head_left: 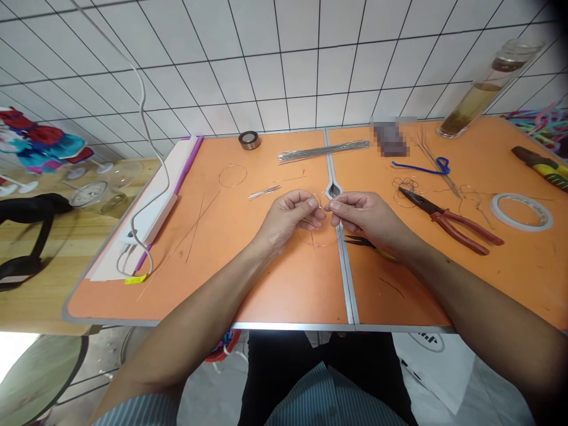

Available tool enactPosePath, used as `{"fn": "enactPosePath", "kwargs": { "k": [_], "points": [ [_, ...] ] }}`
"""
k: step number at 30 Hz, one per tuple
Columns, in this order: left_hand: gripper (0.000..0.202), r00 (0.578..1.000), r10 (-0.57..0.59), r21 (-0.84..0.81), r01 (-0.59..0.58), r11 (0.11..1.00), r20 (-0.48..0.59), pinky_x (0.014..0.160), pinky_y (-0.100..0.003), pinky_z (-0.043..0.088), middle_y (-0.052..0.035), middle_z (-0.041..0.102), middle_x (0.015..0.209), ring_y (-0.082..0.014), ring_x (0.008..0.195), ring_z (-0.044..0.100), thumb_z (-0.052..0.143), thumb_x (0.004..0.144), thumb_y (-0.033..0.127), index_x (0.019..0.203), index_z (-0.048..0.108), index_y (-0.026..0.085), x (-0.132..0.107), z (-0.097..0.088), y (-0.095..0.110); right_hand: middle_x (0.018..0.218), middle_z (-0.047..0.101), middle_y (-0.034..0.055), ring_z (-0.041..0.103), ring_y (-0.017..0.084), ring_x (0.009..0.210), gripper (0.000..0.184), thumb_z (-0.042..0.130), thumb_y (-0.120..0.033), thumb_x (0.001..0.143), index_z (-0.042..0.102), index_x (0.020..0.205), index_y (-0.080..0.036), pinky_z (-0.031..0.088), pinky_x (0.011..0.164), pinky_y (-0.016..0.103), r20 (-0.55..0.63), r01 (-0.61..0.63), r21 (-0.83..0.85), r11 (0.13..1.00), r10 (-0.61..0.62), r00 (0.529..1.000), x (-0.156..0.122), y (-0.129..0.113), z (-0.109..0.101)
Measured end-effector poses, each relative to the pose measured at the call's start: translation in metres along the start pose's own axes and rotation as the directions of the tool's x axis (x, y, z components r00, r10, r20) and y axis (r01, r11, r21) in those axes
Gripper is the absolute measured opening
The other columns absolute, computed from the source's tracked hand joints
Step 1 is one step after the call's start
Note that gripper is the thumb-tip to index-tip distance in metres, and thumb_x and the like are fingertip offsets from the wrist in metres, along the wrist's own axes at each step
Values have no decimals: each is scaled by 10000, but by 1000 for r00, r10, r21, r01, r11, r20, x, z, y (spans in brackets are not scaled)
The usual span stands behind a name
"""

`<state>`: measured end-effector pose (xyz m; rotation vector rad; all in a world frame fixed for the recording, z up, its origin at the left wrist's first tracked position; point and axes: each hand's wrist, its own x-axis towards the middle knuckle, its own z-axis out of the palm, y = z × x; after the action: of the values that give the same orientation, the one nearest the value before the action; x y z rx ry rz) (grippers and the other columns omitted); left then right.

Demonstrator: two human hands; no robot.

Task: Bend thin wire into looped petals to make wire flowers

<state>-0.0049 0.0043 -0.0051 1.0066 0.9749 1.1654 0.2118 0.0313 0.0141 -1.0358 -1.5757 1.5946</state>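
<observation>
Thin wire (pixel 325 245), bent into a loop, hangs below my fingers above the orange table. My left hand (pixel 298 212) pinches one part of this wire between thumb and forefinger. Close beside it, my right hand (pixel 355 211) pinches another part, its fingertips almost meeting the left ones. The exact join between the fingertips is too small to make out. Under my right wrist lies a pair of dark-nosed pliers (pixel 361 241) with yellow handles, partly hidden. A bundle of straight wires (pixel 323 151) and a short bundle of wires (pixel 264 192) lie beyond my hands.
Red-handled pliers (pixel 448 219), a white tape ring (pixel 522 212) and blue wire (pixel 421 168) lie at right. A glass bottle (pixel 474 100) stands at the back right. A wire ring (pixel 233 176), black tape (pixel 249 140) and a power strip (pixel 153 222) are at left.
</observation>
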Motion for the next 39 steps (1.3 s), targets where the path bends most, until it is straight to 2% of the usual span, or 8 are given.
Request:
{"fn": "enactPosePath", "kwargs": {
  "k": [5, 9, 12, 16, 21, 27, 31, 39],
  "points": [
    [409, 999, 17, -33, -18, 999, -45, 688, -248, 637, -56, 840, 866, -148, 699, 783, 960, 828, 471, 937, 684, 189, 0, 0, 1, 865, 737, 29, 442, 107, 618, 386, 885, -578, 901, 778, 922, -208, 290, 542, 297, -2, 6, 49, 999, -5, 1000, 1, 2, 0],
    [407, 999, 0, -43, -2, 999, -48, 669, -242, 633, -53, 835, 854, -147, 684, 780, 961, 830, 451, 1035, 735, 181, 0, -1, 0, 677, 608, -17, 419, 111, 587, 398, 854, -592, 928, 769, 874, -207, 286, 538, 297, -11, -20, 13, 1000, 20, 1000, 0, 3, -1],
    [424, 998, -28, -37, 26, 999, -52, 641, -229, 613, -54, 830, 860, -141, 678, 772, 953, 840, 489, 1069, 786, 173, 0, -2, 0, 665, 595, -22, 441, 117, 597, 388, 856, -590, 928, 784, 902, -210, 296, 545, 296, -14, -5, -8, 1000, 5, 1000, 2, 5, -1],
    [387, 997, -51, -47, 49, 998, -49, 640, -227, 609, -52, 814, 822, -140, 673, 759, 971, 810, 483, 949, 793, 169, 0, -2, 0, 714, 628, -14, 439, 107, 593, 410, 842, -614, 939, 786, 892, -211, 299, 546, 303, -1, 2, -32, 999, -2, 1000, 3, 6, -1],
    [320, 998, -46, 10, 47, 999, -35, 631, -226, 596, -50, 804, 782, -135, 649, 740, 957, 818, 428, 853, 766, 173, -3, 2, 3, 874, 705, 16, 467, 108, 632, 375, 872, -583, 921, 789, 894, -217, 306, 549, 304, -22, 47, -28, 999, -47, 999, 2, 3, 1],
    [301, 998, -29, 42, 31, 999, -49, 664, -249, 611, -62, 815, 792, -147, 668, 743, 943, 828, 413, 852, 758, 177, -4, 5, 0, 660, 592, -21, 441, 116, 584, 321, 868, -500, 911, 756, 815, -214, 294, 547, 313, -94, 29, -93, 995, -38, 995, 1, 0, 3],
    [333, 998, -19, 35, 21, 999, -57, 671, -249, 615, -72, 821, 808, -158, 710, 765, 961, 819, 429, 861, 750, 175, -3, 5, -2, 643, 576, -20, 463, 125, 599, 308, 859, -474, 914, 742, 796, -215, 335, 575, 315, -104, 39, -103, 994, -50, 993, 0, -3, 4],
    [279, 1000, -11, 41, 12, 999, -23, 665, -240, 621, -78, 835, 874, -144, 715, 765, 913, 877, 380, 844, 723, 177, -4, 6, -1, 679, 582, 2, 480, 142, 639, 442, 872, -640, 905, 763, 851, -214, 358, 573, 302, -63, 28, -82, 996, -33, 997, 3, 6, -1]
  ]
}}
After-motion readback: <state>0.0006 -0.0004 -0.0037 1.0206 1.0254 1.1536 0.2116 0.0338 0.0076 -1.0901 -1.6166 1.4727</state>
